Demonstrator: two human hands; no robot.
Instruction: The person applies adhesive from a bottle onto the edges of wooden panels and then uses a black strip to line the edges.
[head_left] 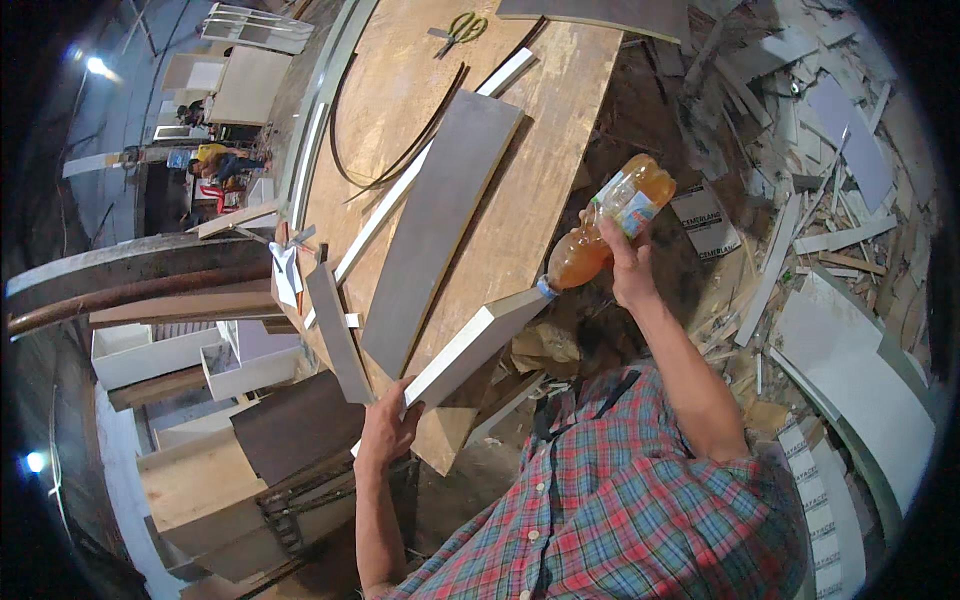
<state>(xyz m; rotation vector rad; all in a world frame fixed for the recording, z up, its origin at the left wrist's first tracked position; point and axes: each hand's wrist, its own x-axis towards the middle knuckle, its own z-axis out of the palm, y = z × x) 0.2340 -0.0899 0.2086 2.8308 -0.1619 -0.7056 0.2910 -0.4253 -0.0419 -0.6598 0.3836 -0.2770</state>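
Observation:
My right hand (630,265) is wrapped round a plastic bottle (578,258) of amber liquid. The bottle tilts with its blue cap end down, at the far end of a narrow board (462,352) with a white edge. My left hand (388,428) grips the near end of that board, its fingers partly hidden. The board slants across the near corner of a wooden worktable (545,210). Beyond it lies a long dark grey panel (440,225). A shorter grey strip of board (337,335) stands close to my left hand.
Scissors (460,32) and a curved dark strip (345,165) lie on the table. Another dark panel (600,12) is at its far end. Offcuts and scrap (800,200) cover the floor at right. Cabinet boxes (150,355) stand at left; a person (225,162) is farther back.

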